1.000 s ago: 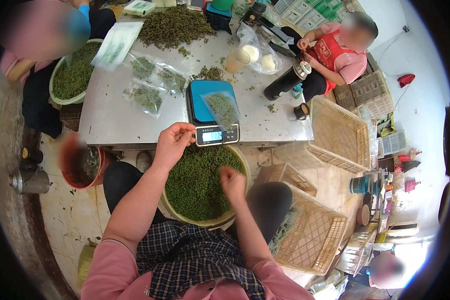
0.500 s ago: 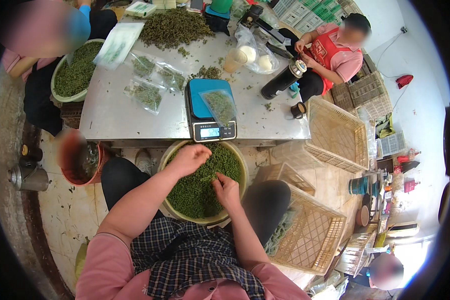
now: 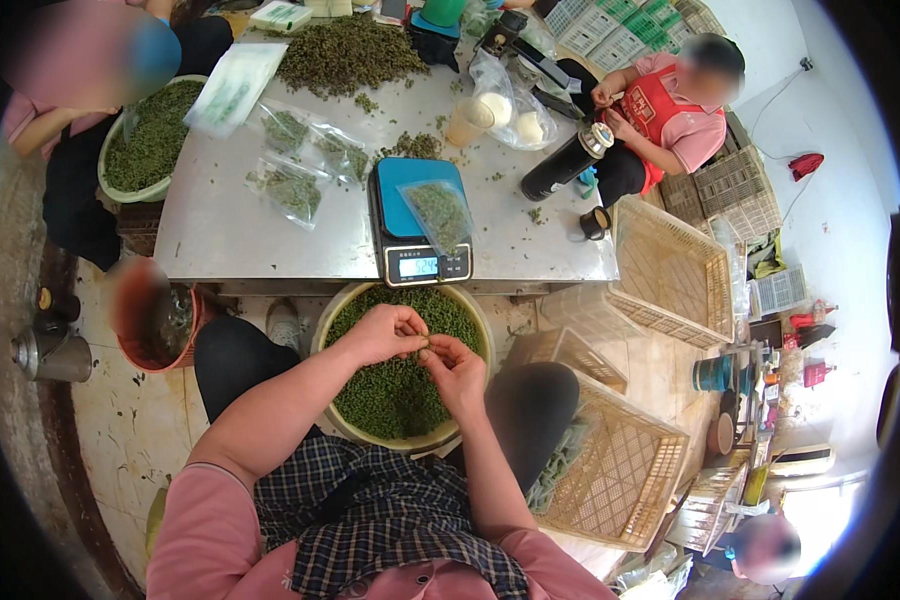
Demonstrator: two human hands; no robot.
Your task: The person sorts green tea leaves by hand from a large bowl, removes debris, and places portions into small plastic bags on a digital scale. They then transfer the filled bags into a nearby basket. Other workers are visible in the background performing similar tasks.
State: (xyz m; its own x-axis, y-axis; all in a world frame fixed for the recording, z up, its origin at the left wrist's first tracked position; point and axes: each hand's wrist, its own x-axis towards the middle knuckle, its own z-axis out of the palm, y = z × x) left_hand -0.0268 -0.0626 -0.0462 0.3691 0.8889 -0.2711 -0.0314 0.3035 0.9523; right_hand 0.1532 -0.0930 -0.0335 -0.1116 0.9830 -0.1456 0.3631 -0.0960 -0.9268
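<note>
green bits (image 3: 425, 343) pinched, both hands' fingertips (image 3: 417, 338) (over basin (image 3: 335, 305))

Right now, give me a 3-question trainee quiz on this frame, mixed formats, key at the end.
1. True or false: the left hand and right hand meet fingertip to fingertip over the basin of small green pieces.
2. What lies on the blue scale?
A. a black flask
B. a clear bag of green pieces
C. a white cup
3. Fill in: the woven crate nearest the person stands on their ___ side.

Key:
1. true
2. B; the clear bag rests on the platform, while the black flask lies apart on the metal table.
3. right
</note>
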